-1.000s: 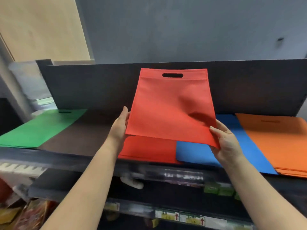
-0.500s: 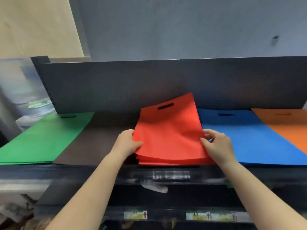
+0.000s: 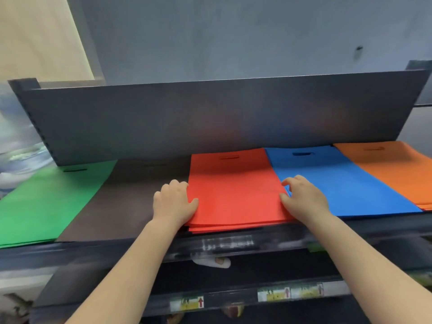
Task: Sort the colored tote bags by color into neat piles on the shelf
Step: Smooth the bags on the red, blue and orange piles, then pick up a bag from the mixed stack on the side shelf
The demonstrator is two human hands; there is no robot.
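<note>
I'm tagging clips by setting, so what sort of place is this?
Probably a shop aisle. Flat non-woven tote bags lie in piles by colour, such as the red pile and the blue pile, on a dark metal shelf, and the shelf edge below carries small price-style labels.

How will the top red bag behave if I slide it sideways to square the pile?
The red bag looks thin and floppy, so it probably buckles rather than moving as one sheet. The red pile's front edges are fanned out, so layers likely slip over each other easily. It seems light; the left hand and right hand at both edges should steady it.
</note>
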